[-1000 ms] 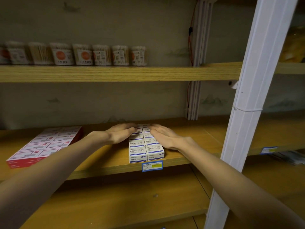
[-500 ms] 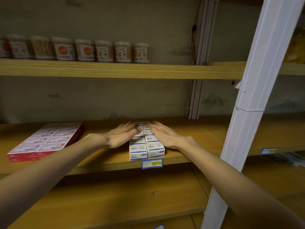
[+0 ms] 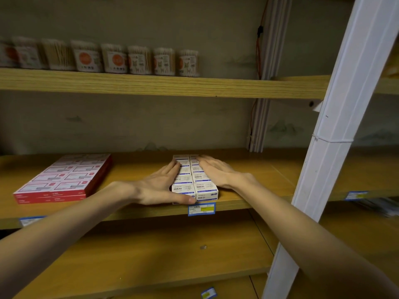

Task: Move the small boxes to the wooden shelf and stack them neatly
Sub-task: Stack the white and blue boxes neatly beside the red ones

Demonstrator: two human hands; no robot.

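Showing a block of small boxes at centre frame, set in two rows on the middle wooden shelf with its front end at the shelf's edge. The boxes are white cardboard with blue bands; the front faces read "回形针", the smaller print illegible. The left hand lies flat against the block's left side, fingers straight, thumb across the front lower corner; the right hand lies flat, palm down, along the right side and top. Neither hand is closed around a box. A blue and yellow price tag sits on the shelf edge just below. At left lie flat red packs with white labels, unreadable. Blurred round tubs of cotton swabs line the upper board, upper left. A white post crosses the right.
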